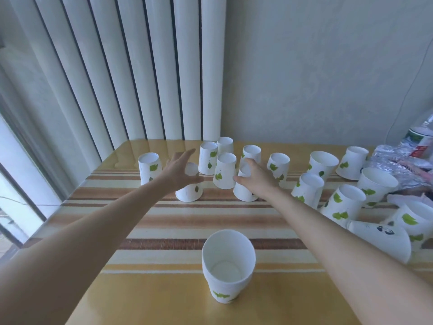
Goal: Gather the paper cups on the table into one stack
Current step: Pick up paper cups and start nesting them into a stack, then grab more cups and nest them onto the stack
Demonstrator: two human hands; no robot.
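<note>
Several white paper cups with green leaf prints stand upside down across the far half of the striped table. A short stack of upright cups stands near the front edge. My left hand reaches over one upside-down cup, fingers spread and thumb against its side. My right hand wraps around the upper part of another upside-down cup. Between the two hands stands a third upside-down cup.
More cups crowd the right side, one panda-print cup lying on its side. Crumpled foil and a plastic bag sit at the far right. White vertical blinds and a wall rise behind the table.
</note>
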